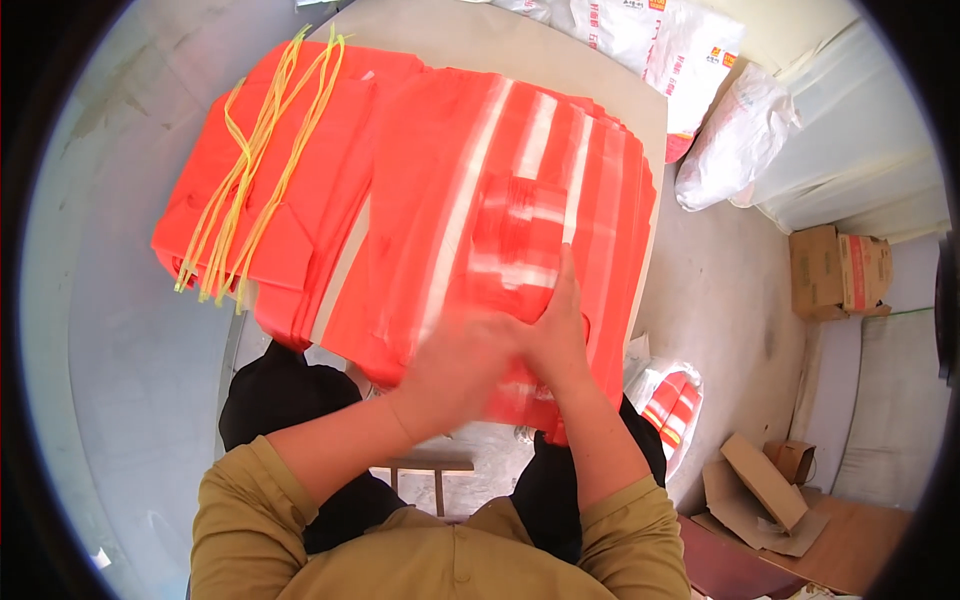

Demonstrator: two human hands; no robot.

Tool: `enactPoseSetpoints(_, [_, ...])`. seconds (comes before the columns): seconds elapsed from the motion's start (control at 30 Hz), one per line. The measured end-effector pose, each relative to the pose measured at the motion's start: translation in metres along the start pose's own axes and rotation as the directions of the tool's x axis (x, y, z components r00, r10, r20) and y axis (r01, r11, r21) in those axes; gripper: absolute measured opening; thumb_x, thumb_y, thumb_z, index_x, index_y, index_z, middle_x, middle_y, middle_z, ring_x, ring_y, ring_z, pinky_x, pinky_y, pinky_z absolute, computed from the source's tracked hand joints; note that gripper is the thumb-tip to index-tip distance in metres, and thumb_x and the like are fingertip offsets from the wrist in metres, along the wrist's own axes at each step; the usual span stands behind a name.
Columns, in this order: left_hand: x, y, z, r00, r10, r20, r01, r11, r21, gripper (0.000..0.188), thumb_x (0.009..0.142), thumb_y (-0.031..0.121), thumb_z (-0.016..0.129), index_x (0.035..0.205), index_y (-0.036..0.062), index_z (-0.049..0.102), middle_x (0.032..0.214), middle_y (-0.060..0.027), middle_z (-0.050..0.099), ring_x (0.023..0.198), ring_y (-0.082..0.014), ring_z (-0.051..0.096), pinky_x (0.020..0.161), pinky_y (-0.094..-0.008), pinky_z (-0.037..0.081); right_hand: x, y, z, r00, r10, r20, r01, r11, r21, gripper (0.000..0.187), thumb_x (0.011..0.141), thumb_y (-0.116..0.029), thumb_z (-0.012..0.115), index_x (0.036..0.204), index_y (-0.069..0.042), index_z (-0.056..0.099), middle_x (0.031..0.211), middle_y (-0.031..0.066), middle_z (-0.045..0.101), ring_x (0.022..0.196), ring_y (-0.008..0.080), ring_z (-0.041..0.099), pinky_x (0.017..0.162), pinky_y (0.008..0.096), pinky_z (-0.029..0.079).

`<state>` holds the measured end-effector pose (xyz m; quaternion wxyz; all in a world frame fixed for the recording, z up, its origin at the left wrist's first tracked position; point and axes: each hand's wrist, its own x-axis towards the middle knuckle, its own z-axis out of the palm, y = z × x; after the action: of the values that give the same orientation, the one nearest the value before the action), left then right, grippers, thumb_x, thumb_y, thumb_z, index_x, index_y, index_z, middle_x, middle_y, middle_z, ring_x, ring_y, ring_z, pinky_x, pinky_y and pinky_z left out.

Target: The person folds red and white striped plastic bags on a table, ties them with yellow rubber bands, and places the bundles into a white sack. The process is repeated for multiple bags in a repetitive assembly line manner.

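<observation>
In front of me is a folded red cloth bundle (518,225) with pale stripes, blurred by motion. My right hand (558,335) grips its right edge, one finger stretched up along the side. Across the bundle's lower part lies my left hand (462,355), so smeared that its fingers do not show clearly. Both hands meet near the bundle's lower middle. Beneath them, overlapping red cloth pieces (420,210) with white stripes are fanned out over the table.
Yellow cords (245,190) lie across a red cloth stack (200,200) on the left. The tabletop (450,38) shows behind. White sacks (740,140) stand at the far right. An open bag (680,400) holds striped red cloth. Cardboard boxes (835,272) and an opened carton (755,490) are further right.
</observation>
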<state>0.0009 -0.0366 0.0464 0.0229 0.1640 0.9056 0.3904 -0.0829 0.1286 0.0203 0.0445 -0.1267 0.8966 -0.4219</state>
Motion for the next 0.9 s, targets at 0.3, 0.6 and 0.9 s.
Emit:
enactPoseSetpoints(0.3, [-0.002, -0.047, 0.03, 0.907, -0.372, -0.195, 0.218, 0.814, -0.537, 0.054, 0.103, -0.002, 0.05, 0.155, -0.0008, 0.038, 0.151, -0.02, 0.05, 0.141, -0.0268, 0.05, 0.114, -0.0369, 0.043, 0.0, 0.011, 0.0, 0.995, 0.057, 0.085, -0.068, 0.989, 0.133, 0.111, 0.078, -0.013, 0.089, 0.164, -0.005, 0.02, 0.149, 0.0227, 0.047, 0.134, 0.0332, 0.055, 0.108, 0.0422, 0.051])
enactPoseSetpoints(0.6, [0.007, -0.031, 0.016, 0.872, -0.482, -0.084, 0.296, 0.656, -0.695, 0.046, 0.108, 0.003, 0.044, 0.153, -0.0012, 0.04, 0.135, -0.0125, 0.066, 0.125, -0.0178, 0.06, 0.108, -0.0316, 0.045, 0.003, 0.006, 0.002, 0.995, 0.081, 0.049, -0.091, 0.964, 0.249, 0.111, 0.077, -0.016, 0.089, 0.163, -0.006, 0.021, 0.15, 0.0228, 0.041, 0.138, 0.035, 0.049, 0.112, 0.0444, 0.046])
enactPoseSetpoints(0.9, [0.008, -0.032, 0.028, 0.878, -0.466, -0.11, 0.174, 0.524, -0.834, 0.047, 0.115, 0.027, 0.036, 0.154, -0.0005, 0.036, 0.13, -0.0093, 0.069, 0.127, -0.0154, 0.056, 0.11, -0.033, 0.042, 0.003, 0.0, 0.008, 0.999, 0.05, 0.006, -0.051, 0.996, 0.079, 0.12, 0.073, -0.022, 0.093, 0.164, -0.007, 0.017, 0.153, 0.023, 0.036, 0.145, 0.037, 0.039, 0.118, 0.0473, 0.04])
